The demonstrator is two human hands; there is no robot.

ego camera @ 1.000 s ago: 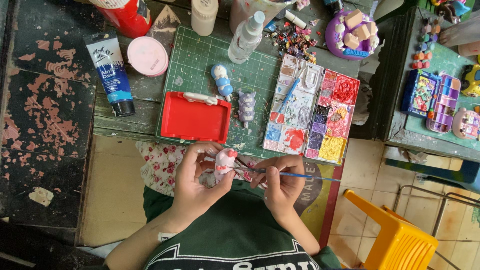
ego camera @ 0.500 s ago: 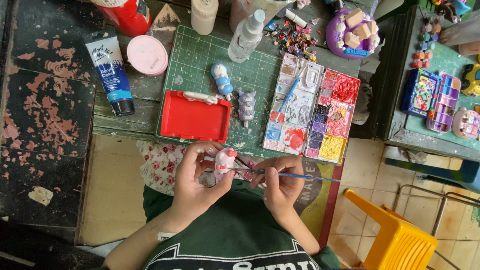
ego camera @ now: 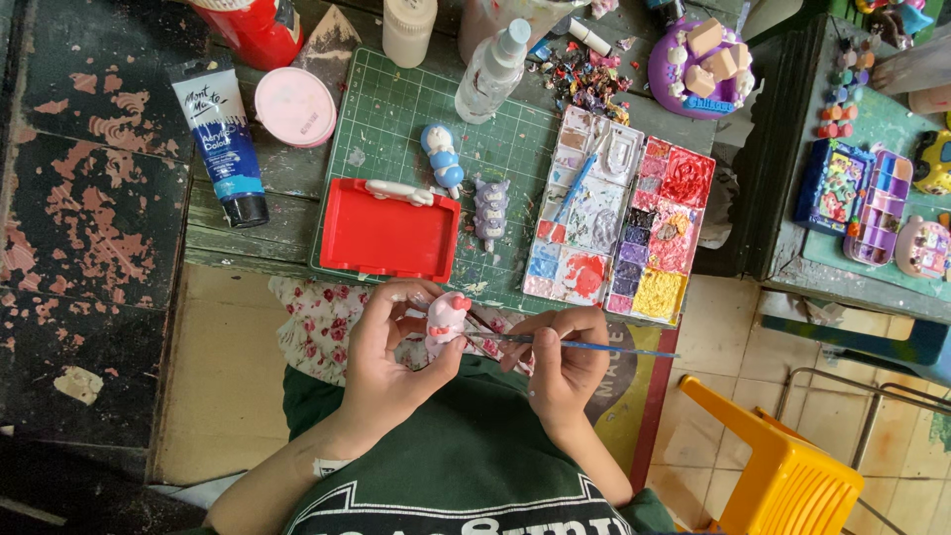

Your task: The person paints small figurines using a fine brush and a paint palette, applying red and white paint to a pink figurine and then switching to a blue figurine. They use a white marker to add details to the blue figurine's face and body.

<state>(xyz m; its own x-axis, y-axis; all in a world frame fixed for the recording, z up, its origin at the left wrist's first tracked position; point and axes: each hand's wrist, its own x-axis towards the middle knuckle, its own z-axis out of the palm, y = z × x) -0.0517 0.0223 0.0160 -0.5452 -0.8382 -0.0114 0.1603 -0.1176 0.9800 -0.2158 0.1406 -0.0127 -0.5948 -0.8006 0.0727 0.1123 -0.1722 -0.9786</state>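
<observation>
Both fingers (ego camera: pixel 416 297) curled: figurine (ego camera: pixel 446 319), paintbrush (ego camera: pixel 594 346).

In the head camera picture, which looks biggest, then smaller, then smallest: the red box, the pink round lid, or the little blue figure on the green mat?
1. red box
2. pink round lid
3. blue figure

The last two look close in size.

A crowded craft table, seen from above

A red tray (ego camera: pixel 387 233) lies on a green cutting mat (ego camera: pixel 396 119) at centre, a stained paint palette (ego camera: pixel 619 218) to its right, a blue paint tube (ego camera: pixel 223 139) at upper left, a yellow plastic chair (ego camera: pixel 783 476) at lower right.
</observation>
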